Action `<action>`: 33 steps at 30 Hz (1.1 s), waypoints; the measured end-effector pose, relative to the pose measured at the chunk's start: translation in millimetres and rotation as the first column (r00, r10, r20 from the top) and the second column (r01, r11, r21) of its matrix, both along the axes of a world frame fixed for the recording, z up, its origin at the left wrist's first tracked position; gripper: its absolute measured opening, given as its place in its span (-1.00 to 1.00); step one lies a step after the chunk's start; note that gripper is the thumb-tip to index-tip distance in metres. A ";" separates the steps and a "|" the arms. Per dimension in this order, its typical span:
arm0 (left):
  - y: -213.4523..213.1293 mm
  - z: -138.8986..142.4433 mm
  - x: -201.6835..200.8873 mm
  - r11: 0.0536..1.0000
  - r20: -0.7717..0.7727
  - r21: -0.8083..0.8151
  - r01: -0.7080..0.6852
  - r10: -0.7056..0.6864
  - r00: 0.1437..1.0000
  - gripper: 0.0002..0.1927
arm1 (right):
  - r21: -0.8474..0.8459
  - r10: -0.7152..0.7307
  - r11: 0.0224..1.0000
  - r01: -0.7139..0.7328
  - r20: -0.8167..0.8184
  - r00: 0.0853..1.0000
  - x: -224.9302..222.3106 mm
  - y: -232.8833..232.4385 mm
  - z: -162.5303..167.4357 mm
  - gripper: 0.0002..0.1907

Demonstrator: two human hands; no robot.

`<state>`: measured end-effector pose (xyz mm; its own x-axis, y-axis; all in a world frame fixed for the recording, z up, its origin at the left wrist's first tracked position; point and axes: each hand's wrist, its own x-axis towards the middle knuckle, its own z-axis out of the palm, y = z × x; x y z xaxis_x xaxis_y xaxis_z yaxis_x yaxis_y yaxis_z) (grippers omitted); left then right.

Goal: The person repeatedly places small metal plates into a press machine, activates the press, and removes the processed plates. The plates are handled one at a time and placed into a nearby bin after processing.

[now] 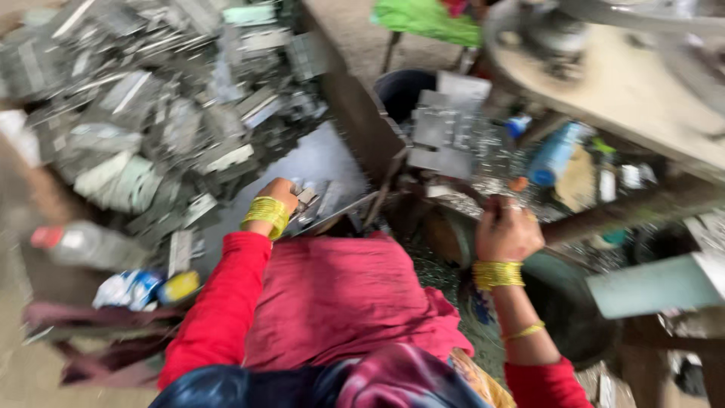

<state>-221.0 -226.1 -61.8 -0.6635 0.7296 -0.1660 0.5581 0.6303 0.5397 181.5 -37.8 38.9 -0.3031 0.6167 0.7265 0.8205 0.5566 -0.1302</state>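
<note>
Your left hand [281, 193] sits just left of centre, fingers curled around a small flat metal piece [306, 198] at the near edge of the metal sheet [317, 162], with the big heap of grey metal offcuts [151, 113] spreading away toward ten o'clock. Your right hand [504, 230], at about three o'clock from the left one, is closed in a fist over a dark bar [627, 208] that runs off to the right; the blur hides how tightly the fingers wrap it. The piece looks thin, stiff and light, probably with sharp stamped edges, so you would do best to hold it by its flat faces. Stacked cut plates [445, 125] lie at one o'clock.
</note>
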 end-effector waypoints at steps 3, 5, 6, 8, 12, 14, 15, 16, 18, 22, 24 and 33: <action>68.9 34.6 48.6 0.880 0.226 0.432 0.198 -0.318 0.921 -0.59 | 0.002 0.154 0.988 -0.155 -0.073 0.985 -0.3 -11.0 6.9 -0.85; 130.5 49.7 90.5 0.846 0.342 0.513 0.143 -0.355 0.870 -0.52 | -0.007 0.210 0.977 -0.212 -0.097 0.973 -0.7 -14.3 12.2 -0.89; 161.0 54.4 111.9 0.892 0.422 0.440 0.103 -0.307 0.853 -0.55 | -0.011 0.242 0.970 -0.244 -0.105 0.965 -0.3 -15.7 14.5 -0.91; 213.3 56.7 156.6 0.734 0.027 0.659 0.162 -0.239 0.971 -0.55 | -0.087 0.186 0.978 -0.190 -0.053 0.981 0.7 -18.3 17.8 -0.88; 246.7 40.0 202.3 0.871 -0.284 0.461 0.170 -0.037 0.958 -0.46 | -0.123 0.184 0.974 -0.189 -0.046 0.982 5.1 -27.6 17.8 -0.87; 231.7 26.7 212.0 0.834 -0.526 0.467 0.295 -0.005 0.850 -0.53 | -0.183 0.127 0.975 -0.130 -0.023 0.992 6.3 -33.6 15.4 -0.86; 224.5 22.1 216.7 0.854 -0.583 0.388 0.347 -0.065 0.810 -0.51 | -0.220 0.099 0.970 -0.099 -0.013 0.995 5.6 -35.6 14.4 -0.86; 217.8 19.0 220.8 0.868 -0.632 0.303 0.394 -0.127 0.764 -0.47 | -0.229 0.084 0.970 -0.087 -0.023 0.996 4.2 -36.5 13.8 -0.86; 214.3 19.6 226.3 0.888 -0.699 0.028 0.459 -0.311 0.644 -0.51 | -0.259 0.057 0.964 -0.063 -0.030 0.998 0.3 -35.8 14.1 -0.85; 242.0 37.8 227.6 0.820 -0.526 -0.363 0.442 -0.572 0.630 -0.65 | -0.233 0.118 0.965 -0.118 -0.015 0.993 -7.1 -26.7 20.7 -0.84; 252.5 43.1 225.4 0.848 -0.433 -0.311 0.429 -0.528 0.730 -0.61 | -0.227 0.128 0.966 -0.125 -0.002 0.992 -7.9 -24.1 23.9 -0.82; 241.1 33.7 225.4 0.848 -0.581 -0.321 0.422 -0.528 0.619 -0.49 | -0.454 0.010 0.880 0.139 0.311 0.950 -0.1 -20.0 8.5 -0.82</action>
<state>4.4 15.1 -28.1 -0.2132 0.9766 0.0271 0.9688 0.2149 -0.1235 181.3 -57.7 47.4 -0.4044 0.8847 0.2319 0.8935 0.4362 -0.1061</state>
